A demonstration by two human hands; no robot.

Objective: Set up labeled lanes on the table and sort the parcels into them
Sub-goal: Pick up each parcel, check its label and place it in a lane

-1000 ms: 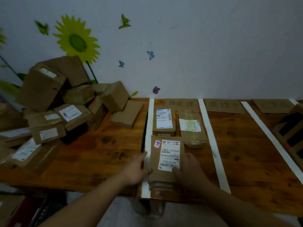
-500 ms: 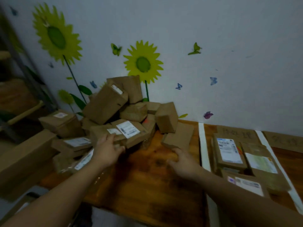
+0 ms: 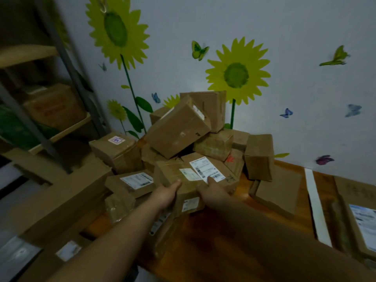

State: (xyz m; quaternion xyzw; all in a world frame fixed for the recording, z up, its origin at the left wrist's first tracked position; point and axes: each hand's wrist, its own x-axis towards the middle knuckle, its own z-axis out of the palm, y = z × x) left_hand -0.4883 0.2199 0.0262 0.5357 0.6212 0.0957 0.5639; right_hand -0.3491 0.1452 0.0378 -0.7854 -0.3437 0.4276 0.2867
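Brown parcels (image 3: 179, 129), white labels (image 3: 205, 169) — yellow-green sunflowers (image 3: 237, 75), white tape (image 3: 317, 206), reddish-brown table (image 3: 243, 187)

I have one view, the head camera, worn high over the near edge of the table (image 3: 243, 188) and facing forward and down toward the pile (image 3: 179, 129) against the wall (image 3: 305, 98), near enough that the wearer's left hand (image 3: 165, 193) and right hand (image 3: 212, 191) reach a parcel (image 3: 183, 176) mid-frame.

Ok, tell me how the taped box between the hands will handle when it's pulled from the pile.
The taped cardboard box looks rigid, so it likely keeps shape between left hand and right hand. The barcode-labelled box just behind it may shift once it leaves.
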